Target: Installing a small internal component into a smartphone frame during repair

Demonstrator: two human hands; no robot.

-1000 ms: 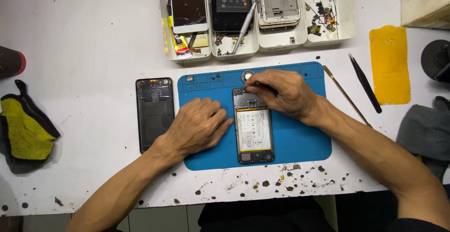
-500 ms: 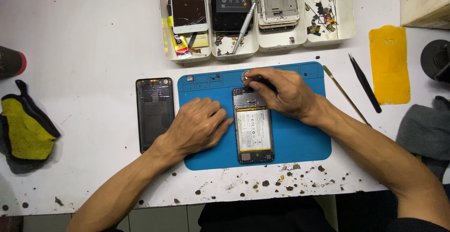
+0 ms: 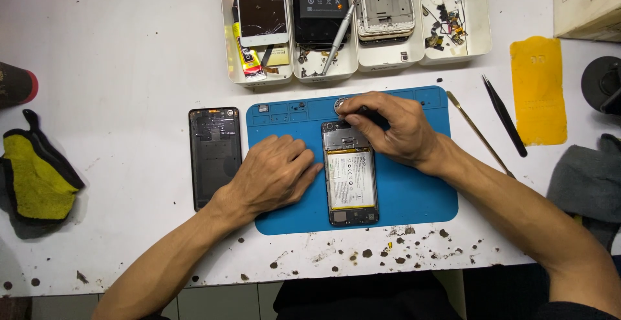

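Observation:
An opened phone (image 3: 350, 178) with its battery showing lies upright on a blue work mat (image 3: 414, 191). My left hand (image 3: 275, 171) rests flat on the mat, fingertips against the phone's left edge. My right hand (image 3: 391, 126) is curled at the phone's top end, fingers pinched on a dark thin tool whose tip is near a small round metal part (image 3: 340, 105) at the mat's upper edge. The tool is mostly hidden by my fingers. The phone's black back cover (image 3: 215, 155) lies to the left of the mat.
White trays (image 3: 356, 68) with phone parts, batteries and a screwdriver line the back. Black tweezers (image 3: 504, 116), a thin metal pry tool (image 3: 477, 132) and a yellow sheet (image 3: 538, 90) lie right. A grey cloth (image 3: 585, 181) sits far right, a yellow-black glove (image 3: 29, 171) far left.
My right hand has shifted slightly up toward the round metal part at the mat's top edge. My left hand and the phone have stayed put.

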